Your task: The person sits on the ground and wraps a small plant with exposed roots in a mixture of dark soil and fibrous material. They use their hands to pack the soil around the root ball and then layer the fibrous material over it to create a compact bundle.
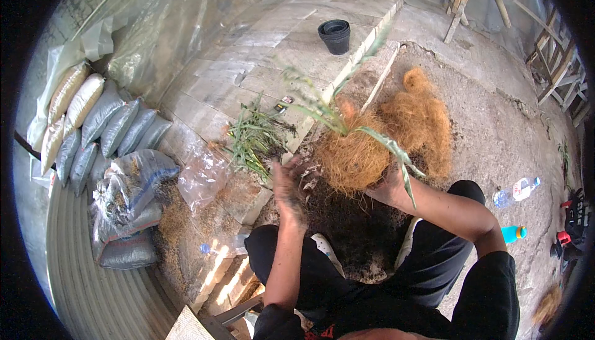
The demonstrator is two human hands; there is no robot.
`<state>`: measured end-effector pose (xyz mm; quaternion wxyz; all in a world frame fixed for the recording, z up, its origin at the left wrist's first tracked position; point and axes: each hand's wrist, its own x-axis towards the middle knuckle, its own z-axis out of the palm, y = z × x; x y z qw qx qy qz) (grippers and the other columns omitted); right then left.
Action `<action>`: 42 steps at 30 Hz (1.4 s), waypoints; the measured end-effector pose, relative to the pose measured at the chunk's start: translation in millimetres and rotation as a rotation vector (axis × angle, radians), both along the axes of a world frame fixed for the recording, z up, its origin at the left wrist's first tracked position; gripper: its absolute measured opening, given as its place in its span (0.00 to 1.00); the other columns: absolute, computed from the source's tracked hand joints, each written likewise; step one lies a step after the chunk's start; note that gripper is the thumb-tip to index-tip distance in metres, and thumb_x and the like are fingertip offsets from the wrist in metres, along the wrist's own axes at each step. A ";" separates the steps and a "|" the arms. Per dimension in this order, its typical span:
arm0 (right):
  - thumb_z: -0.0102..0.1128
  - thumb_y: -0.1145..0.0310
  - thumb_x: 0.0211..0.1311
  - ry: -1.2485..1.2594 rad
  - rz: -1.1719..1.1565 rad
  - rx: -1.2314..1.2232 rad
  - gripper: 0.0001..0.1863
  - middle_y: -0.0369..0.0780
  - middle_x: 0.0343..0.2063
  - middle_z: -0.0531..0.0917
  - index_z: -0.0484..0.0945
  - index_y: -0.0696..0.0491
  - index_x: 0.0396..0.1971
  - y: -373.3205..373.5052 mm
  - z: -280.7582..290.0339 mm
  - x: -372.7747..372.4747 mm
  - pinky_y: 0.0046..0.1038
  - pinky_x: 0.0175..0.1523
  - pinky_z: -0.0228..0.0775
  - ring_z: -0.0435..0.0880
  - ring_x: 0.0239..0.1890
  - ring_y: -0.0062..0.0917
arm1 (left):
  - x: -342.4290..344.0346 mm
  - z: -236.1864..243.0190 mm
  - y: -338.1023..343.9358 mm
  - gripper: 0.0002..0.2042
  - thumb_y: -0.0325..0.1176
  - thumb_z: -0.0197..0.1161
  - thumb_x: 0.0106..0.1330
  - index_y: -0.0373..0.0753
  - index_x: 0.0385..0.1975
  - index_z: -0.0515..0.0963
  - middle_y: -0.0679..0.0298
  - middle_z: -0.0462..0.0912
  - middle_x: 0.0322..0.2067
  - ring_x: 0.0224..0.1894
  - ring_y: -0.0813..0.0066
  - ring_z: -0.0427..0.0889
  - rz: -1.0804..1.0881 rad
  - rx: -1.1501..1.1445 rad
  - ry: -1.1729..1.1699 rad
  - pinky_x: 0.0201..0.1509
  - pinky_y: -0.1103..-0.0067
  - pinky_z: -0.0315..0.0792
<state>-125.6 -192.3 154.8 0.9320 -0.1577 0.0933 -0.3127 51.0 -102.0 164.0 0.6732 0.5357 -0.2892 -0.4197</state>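
A ball of brown coconut fibre (353, 160) wraps the base of a plant with long green leaves (338, 120). My right hand (387, 186) grips the ball from its lower right side, with some fingers hidden behind the fibre. One long leaf droops over that hand. To the left of the ball, my left hand (286, 191) is raised, soil-stained and slightly blurred. Its fingers look apart and nothing shows in them. Dark soil (356, 225) lies on the ground between my feet, below the ball. Loose coconut fibre (421, 126) is heaped just behind it to the right.
Pulled green plants (257, 132) lie left of my left hand, beside a clear plastic bag (204, 179). Filled sacks (102, 120) are stacked far left. Black pots (334, 36) stand at the back. A clear bottle (517, 192) and a turquoise bottle (513, 234) lie right.
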 end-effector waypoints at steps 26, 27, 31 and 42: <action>0.37 0.49 0.63 0.183 -0.144 0.259 0.24 0.40 0.46 0.77 0.73 0.50 0.47 33.0 44.1 15.1 0.36 0.57 0.64 0.75 0.48 0.31 | -64.0 -8.3 0.8 0.41 0.27 0.77 0.38 0.32 0.54 0.59 0.57 0.72 0.47 0.48 0.70 0.74 0.014 -0.241 -0.304 0.55 0.73 0.69; 0.36 0.49 0.64 0.087 -0.063 0.265 0.24 0.40 0.47 0.77 0.72 0.50 0.47 29.8 33.4 12.1 0.36 0.57 0.64 0.75 0.49 0.31 | -62.1 -2.3 0.9 0.41 0.28 0.78 0.37 0.32 0.53 0.60 0.57 0.73 0.46 0.47 0.70 0.74 0.006 -0.249 -0.288 0.54 0.72 0.69; 0.33 0.48 0.65 -0.302 0.145 0.241 0.25 0.40 0.49 0.76 0.71 0.50 0.50 21.0 -9.0 8.5 0.36 0.58 0.63 0.74 0.51 0.31 | -53.9 -7.1 -5.2 0.42 0.27 0.78 0.37 0.32 0.54 0.59 0.59 0.72 0.47 0.48 0.70 0.74 -0.053 -0.240 -0.298 0.54 0.72 0.70; 0.32 0.46 0.67 0.463 0.043 0.187 0.28 0.38 0.53 0.73 0.68 0.50 0.54 45.2 30.6 20.9 0.35 0.62 0.60 0.71 0.55 0.30 | -25.9 26.4 2.8 0.38 0.32 0.75 0.42 0.30 0.55 0.64 0.57 0.77 0.46 0.45 0.70 0.78 -0.310 -0.080 -0.315 0.51 0.73 0.72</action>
